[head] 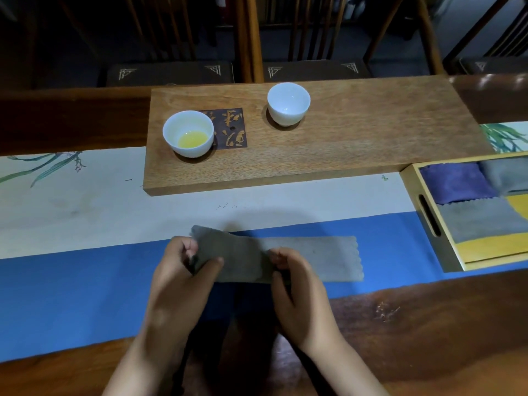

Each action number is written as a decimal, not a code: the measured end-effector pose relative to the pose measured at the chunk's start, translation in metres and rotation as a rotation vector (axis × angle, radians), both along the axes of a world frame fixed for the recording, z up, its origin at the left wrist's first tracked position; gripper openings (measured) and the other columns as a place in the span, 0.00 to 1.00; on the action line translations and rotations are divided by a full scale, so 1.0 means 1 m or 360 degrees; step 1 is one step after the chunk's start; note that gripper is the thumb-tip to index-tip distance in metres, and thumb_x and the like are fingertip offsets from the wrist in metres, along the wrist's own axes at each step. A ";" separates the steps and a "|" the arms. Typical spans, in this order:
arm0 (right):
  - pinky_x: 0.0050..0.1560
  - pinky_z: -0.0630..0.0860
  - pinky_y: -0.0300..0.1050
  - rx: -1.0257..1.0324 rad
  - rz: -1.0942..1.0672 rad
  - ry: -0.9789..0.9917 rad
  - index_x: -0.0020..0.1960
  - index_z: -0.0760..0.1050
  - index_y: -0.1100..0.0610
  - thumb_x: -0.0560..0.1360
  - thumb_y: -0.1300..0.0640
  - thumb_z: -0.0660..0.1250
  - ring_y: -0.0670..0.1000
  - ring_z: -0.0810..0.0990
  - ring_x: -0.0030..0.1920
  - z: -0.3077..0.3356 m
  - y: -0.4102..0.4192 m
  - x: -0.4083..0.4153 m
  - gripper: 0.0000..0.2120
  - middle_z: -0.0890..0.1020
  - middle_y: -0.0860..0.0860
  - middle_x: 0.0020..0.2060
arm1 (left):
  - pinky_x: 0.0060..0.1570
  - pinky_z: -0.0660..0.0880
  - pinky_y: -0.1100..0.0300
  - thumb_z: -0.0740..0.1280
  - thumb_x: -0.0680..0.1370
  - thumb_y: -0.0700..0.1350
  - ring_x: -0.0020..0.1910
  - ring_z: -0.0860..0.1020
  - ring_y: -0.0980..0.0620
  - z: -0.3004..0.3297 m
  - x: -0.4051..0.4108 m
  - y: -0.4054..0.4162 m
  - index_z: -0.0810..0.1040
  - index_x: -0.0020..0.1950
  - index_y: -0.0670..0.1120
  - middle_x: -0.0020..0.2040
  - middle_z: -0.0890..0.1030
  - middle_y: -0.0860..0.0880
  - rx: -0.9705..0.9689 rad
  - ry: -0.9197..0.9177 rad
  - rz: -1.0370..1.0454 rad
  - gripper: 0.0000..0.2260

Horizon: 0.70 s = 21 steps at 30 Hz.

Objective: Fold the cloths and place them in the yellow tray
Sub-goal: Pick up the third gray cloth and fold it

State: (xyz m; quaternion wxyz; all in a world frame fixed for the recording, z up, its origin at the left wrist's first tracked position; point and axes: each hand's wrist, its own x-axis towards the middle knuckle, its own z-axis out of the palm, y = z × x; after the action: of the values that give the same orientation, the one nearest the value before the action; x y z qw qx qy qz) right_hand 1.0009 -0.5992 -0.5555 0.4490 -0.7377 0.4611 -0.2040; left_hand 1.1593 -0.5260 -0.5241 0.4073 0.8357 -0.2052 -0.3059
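Grey cloth [285, 258] lies as a long strip on the blue band of the table runner [85, 281], near edge of table. Left hand [183, 275] pinches its lifted left end; right hand [294, 281] pinches the near edge mid-strip. Looks thin, limp, light: it'll sag and won't hold a crease unless pressed flat. Best held at corners or edges. Yellow tray [423, 212] sits right, already holding folded purple and grey cloths.
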 end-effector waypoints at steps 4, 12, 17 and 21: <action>0.51 0.74 0.33 0.0180 -0.0116 -0.0308 0.55 0.76 0.49 0.77 0.47 0.59 0.41 0.80 0.53 0.012 0.002 -0.007 0.12 0.82 0.42 0.49 | 0.33 0.72 0.69 0.69 0.74 0.48 0.44 0.77 0.66 0.018 -0.019 -0.016 0.66 0.50 0.59 0.48 0.77 0.66 -0.0229 -0.0227 -0.0282 0.13; 0.55 0.75 0.59 0.0947 -0.0199 -0.0996 0.55 0.78 0.58 0.69 0.41 0.73 0.61 0.82 0.53 0.043 -0.024 -0.019 0.24 0.83 0.60 0.49 | 0.43 0.73 0.72 0.70 0.67 0.57 0.48 0.79 0.64 0.024 -0.064 -0.049 0.61 0.67 0.67 0.52 0.77 0.64 -0.0365 -0.0073 -0.0792 0.32; 0.48 0.76 0.65 0.0690 -0.0522 -0.0629 0.47 0.79 0.55 0.71 0.51 0.69 0.61 0.83 0.44 0.036 -0.041 -0.047 0.10 0.83 0.62 0.42 | 0.46 0.74 0.70 0.72 0.69 0.43 0.45 0.79 0.57 0.008 -0.081 -0.059 0.67 0.64 0.63 0.50 0.77 0.61 -0.0434 0.0024 -0.0875 0.28; 0.48 0.78 0.54 0.0545 -0.0584 -0.0483 0.47 0.79 0.58 0.77 0.61 0.66 0.56 0.83 0.45 0.024 -0.051 -0.074 0.04 0.85 0.58 0.42 | 0.46 0.75 0.69 0.69 0.74 0.43 0.46 0.79 0.59 -0.007 -0.077 -0.060 0.70 0.63 0.59 0.49 0.78 0.62 -0.0356 -0.0080 -0.0784 0.20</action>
State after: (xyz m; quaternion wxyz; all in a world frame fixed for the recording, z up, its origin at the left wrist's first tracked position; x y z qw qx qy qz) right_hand 0.9269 -0.6497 -0.5315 0.5864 -0.5163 0.5423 -0.3089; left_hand 1.0823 -0.5857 -0.5310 0.4051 0.7178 -0.4449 -0.3504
